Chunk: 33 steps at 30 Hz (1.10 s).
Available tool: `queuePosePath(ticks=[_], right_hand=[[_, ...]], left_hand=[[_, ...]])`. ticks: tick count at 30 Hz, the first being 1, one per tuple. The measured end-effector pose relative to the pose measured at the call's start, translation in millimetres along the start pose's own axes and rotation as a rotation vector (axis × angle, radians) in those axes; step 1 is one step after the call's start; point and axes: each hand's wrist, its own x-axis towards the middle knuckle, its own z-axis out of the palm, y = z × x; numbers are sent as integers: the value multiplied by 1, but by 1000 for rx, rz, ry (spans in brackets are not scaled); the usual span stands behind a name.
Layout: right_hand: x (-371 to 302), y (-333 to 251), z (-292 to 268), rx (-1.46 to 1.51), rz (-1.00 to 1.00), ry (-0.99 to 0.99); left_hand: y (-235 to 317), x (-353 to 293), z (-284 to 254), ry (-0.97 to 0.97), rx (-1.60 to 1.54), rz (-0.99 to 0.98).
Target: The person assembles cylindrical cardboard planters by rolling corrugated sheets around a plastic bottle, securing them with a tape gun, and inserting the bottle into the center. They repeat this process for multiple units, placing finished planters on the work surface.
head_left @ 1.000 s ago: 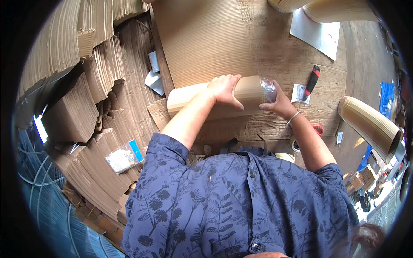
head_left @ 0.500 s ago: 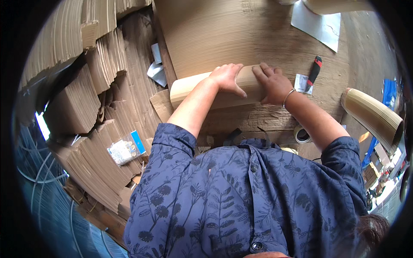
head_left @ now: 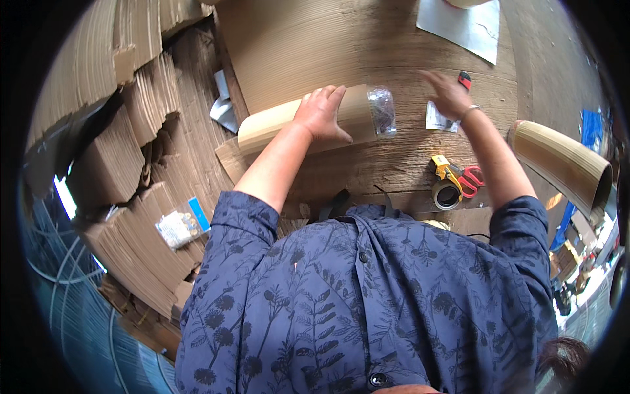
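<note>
My left hand (head_left: 321, 117) lies over a roll of corrugated cardboard (head_left: 275, 128), with thumb and fingers spread round it, keeping it on the wooden table. A bundle in clear plastic wrap (head_left: 382, 111) sticks out of the roll's right end. My right hand (head_left: 449, 96) is off the roll and blurred by motion, its fingers stretched out and nothing visible in them. It hovers over a small printed card (head_left: 438, 119), beside a red and black utility knife (head_left: 465, 80) that it partly hides. A yellow tape dispenser (head_left: 446, 187) and red-handled scissors (head_left: 471, 182) lie closer to me.
A large cardboard sheet (head_left: 289, 52) covers the table's far part. White paper (head_left: 459, 29) lies at the far right. Another curved cardboard tube (head_left: 561, 161) stands right of the table. Stacked cardboard (head_left: 131, 256) fills the left, with a bag of small parts (head_left: 180, 226) on it.
My right hand has let go of the roll and moved right toward the knife and card. The plastic-wrapped end, tape dispenser and scissors have come into sight. My left hand stays on the roll.
</note>
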Motion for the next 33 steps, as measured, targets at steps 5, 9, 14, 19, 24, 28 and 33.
queuePosePath(ticks=[5,9,14,19,24,28,33], right_hand=[[-18,94,38,-776,-253,218],[-22,119,44,-675,-311,196],[-51,115,-5,-502,-217,177],[-16,74,-19,465,-153,250],[55,-128,-17,401,-662,111],[91,-253,27,-229,-604,-156],[111,-321,61,-449,-676,-307]], left_hand=[[-1,6,-8,-57,-43,-5],[4,2,-9,-71,-19,-31],[9,-9,-1,-3,-3,-27],[19,-23,6,46,-18,-40],[24,-40,20,87,80,-50],[24,-50,23,43,87,-25],[23,-52,39,97,4,18]])
